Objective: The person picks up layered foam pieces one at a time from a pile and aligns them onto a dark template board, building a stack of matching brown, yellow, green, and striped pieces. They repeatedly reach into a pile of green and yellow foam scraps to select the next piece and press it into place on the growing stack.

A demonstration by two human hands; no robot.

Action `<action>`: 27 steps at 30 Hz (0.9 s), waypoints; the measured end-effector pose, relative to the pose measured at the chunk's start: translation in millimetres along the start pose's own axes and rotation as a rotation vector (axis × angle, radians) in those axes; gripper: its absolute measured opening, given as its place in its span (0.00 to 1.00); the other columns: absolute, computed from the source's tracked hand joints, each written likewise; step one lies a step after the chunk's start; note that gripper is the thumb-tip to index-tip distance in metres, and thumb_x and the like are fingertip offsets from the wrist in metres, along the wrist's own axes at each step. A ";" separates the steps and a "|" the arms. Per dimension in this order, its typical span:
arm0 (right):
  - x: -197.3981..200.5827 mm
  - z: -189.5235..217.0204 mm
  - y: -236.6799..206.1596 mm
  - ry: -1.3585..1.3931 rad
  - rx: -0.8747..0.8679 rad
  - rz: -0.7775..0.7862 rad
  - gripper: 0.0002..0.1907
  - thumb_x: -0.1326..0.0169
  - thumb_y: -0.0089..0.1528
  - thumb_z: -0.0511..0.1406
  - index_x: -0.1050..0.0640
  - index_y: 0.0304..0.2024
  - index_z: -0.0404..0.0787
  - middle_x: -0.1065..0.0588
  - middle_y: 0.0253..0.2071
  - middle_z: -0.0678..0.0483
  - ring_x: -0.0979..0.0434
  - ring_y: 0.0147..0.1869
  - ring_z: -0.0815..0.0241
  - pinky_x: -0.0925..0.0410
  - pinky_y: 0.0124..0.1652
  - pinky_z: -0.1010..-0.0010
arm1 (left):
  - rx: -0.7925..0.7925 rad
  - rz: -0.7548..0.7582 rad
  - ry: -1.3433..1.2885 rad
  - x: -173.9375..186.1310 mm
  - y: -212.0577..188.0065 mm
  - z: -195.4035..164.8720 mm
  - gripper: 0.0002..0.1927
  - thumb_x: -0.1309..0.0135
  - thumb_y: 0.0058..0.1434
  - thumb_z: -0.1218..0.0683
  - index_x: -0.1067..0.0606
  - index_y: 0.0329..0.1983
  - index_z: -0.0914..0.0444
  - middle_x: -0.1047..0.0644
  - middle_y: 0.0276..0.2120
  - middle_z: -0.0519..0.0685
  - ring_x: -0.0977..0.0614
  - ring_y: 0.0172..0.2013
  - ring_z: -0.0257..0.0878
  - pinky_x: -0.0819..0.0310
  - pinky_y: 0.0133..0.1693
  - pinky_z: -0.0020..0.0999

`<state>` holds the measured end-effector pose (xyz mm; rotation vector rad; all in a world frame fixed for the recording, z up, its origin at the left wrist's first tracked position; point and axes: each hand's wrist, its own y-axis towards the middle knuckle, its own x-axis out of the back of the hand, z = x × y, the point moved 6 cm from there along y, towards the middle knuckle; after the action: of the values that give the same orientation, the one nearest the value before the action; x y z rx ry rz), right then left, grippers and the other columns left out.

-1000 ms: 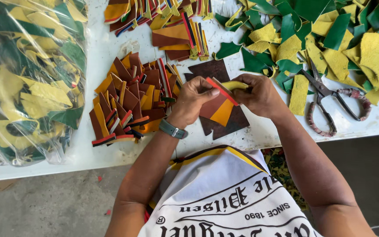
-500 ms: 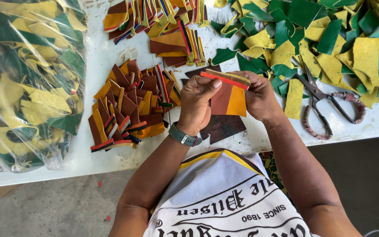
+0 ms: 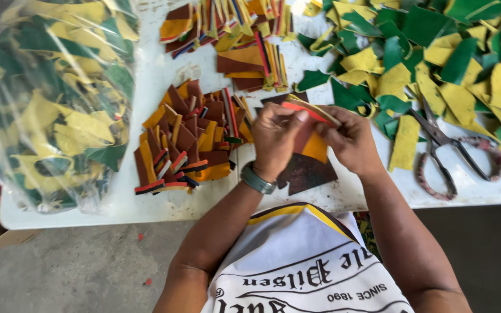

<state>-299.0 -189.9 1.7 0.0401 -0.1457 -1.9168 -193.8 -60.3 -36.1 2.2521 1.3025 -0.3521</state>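
My left hand point(image 3: 276, 139) and my right hand point(image 3: 349, 139) meet above the near edge of the white table point(image 3: 146, 208). Together they pinch a small stack of leather pieces point(image 3: 311, 111), red on top with a tan strip. A brown and orange piece point(image 3: 311, 145) hangs below the stack between my hands. A dark brown sheet point(image 3: 305, 174) lies flat on the table under them. A watch is on my left wrist. The fingertips of both hands are closed on the stack's edges.
A heap of brown, orange and red layered pieces point(image 3: 187, 142) lies left of my hands, with more stacks point(image 3: 244, 29) at the back. Green and yellow scraps point(image 3: 436, 58) cover the right side. Scissors point(image 3: 453, 156) lie right. A clear bag of scraps point(image 3: 53, 98) stands left.
Both hands have lifted the stack off the dark sheet and moved it a little farther from me. The red-topped pieces now sit more level between the fingers.
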 end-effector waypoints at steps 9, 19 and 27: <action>-27.0 -23.6 3.1 -0.031 0.131 -0.172 0.12 0.47 0.70 0.28 0.22 0.56 0.32 0.23 0.44 0.62 0.29 0.44 0.74 0.33 0.46 0.82 | 0.084 0.148 0.332 25.6 8.0 -18.0 0.15 0.39 0.68 0.56 0.29 0.52 0.66 0.20 0.44 0.50 0.20 0.44 0.32 0.22 0.46 0.28; -48.1 -22.6 -5.2 -0.084 0.049 0.032 0.27 0.44 0.66 0.32 0.33 0.66 0.32 0.26 0.62 0.47 0.20 0.58 0.62 0.27 0.53 0.71 | 0.022 0.452 0.939 76.2 122.0 -96.0 0.18 0.36 0.62 0.57 0.29 0.50 0.66 0.19 0.46 0.51 0.16 0.48 0.41 0.20 0.49 0.37; -37.8 -41.8 -2.8 -0.210 -0.087 -0.046 0.27 0.42 0.63 0.31 0.30 0.65 0.36 0.21 0.55 0.50 0.20 0.49 0.66 0.26 0.47 0.74 | 0.245 0.556 1.091 74.5 231.2 -37.5 0.17 0.33 0.55 0.60 0.25 0.46 0.65 0.18 0.41 0.50 0.16 0.43 0.38 0.22 0.48 0.35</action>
<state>-284.4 -156.9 -41.7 -0.2182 -0.2041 -1.9690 42.0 -80.1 30.2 2.9984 0.9691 1.1071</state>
